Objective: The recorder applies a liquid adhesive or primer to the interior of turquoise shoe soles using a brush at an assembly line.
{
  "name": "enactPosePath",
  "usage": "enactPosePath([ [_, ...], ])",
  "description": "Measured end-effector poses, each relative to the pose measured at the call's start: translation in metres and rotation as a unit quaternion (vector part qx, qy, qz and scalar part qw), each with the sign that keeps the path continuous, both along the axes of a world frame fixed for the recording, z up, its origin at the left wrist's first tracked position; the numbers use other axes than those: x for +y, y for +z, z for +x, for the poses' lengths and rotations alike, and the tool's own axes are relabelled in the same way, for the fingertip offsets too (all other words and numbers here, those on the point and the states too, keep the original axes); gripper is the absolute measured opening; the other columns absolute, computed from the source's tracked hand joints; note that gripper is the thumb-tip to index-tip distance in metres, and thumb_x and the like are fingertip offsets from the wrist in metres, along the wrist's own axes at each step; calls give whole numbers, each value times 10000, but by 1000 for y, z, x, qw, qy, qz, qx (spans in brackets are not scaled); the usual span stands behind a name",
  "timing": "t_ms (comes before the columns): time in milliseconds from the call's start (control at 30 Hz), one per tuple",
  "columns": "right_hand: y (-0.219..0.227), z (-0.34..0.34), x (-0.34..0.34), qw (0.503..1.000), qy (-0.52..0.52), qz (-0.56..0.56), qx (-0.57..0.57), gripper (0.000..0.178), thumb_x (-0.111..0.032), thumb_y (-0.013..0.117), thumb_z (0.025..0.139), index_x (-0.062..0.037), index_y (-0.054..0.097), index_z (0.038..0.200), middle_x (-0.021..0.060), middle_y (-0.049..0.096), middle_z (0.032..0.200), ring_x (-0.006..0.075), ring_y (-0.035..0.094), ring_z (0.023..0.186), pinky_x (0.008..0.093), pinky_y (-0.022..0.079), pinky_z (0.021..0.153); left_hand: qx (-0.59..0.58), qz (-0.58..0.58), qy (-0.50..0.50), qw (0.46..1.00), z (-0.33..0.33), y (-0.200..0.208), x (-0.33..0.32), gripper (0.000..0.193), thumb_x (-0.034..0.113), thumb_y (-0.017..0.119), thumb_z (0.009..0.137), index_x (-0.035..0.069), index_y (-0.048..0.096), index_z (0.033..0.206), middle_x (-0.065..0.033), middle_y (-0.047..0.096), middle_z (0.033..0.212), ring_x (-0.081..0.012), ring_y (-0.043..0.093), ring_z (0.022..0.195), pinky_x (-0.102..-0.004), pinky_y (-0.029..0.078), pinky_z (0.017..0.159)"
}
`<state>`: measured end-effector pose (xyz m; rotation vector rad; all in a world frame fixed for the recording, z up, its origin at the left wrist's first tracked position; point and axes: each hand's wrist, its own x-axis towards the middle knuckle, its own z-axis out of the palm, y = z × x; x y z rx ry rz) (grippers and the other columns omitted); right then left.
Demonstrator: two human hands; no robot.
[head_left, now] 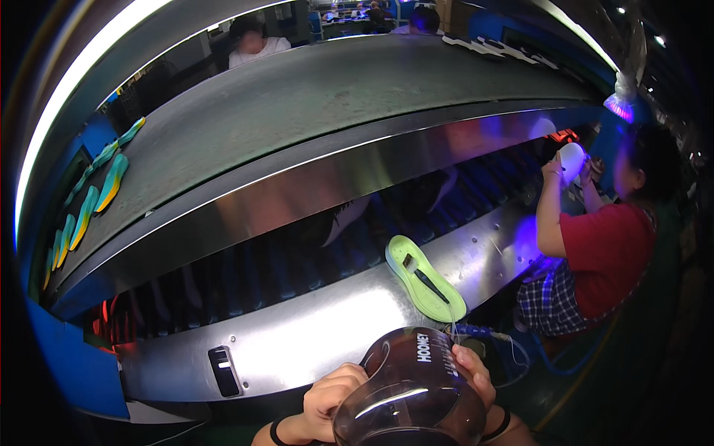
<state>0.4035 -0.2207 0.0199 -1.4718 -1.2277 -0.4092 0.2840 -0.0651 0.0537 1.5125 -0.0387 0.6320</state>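
A dark brown, see-through plastic jug [394, 394] with pale markings on its side is held close at the lower middle. My left hand [327, 401] grips its left side with curled fingers. On the opposite side, my right hand [477, 375] has its fingers around the rim; part of that hand is hidden behind the jug. Just beyond the jug, a yellow-green shoe sole [429, 303] lies on the metal ledge [312, 327]. Inside the sole rests a small brush [430, 284] with a dark handle.
A black phone [224, 371] lies on the ledge at left. Beyond it runs a conveyor belt [297, 97] with teal-and-yellow soles [84, 215] along its left end. At right, a co-worker in red [606, 245] holds a white sole [571, 163]. A blue-sleeved hose [480, 330] hangs near my right hand.
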Motion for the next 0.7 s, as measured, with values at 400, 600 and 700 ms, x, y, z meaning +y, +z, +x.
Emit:
enactPosePath([
  [400,-2,-2,5,998,49,18,45,776,-149,630,762,-95,90,1316,219,288,1251,341,432,1117,414,409,921,1,3,3,1000,-1,-2,3,209,27,736,606,-28,627,777,-108,616,711,-198,563,664,-337,431,653],
  [600,13,-1,7,1000,3,-18,-12,832,-174,668,735,-71,80,1314,230,290,1244,337,416,1130,415,408,921,6,-5,10,1000,-2,-1,2,204,24,734,606,-28,627,772,-107,612,704,-198,558,657,-334,429,655],
  [700,0,0,6,1000,22,4,-3,840,-179,676,728,-57,83,1311,241,286,1244,337,415,1131,418,410,915,2,-6,3,1000,-1,0,3,201,21,734,607,-26,628,771,-105,612,706,-197,557,658,-333,428,651],
])
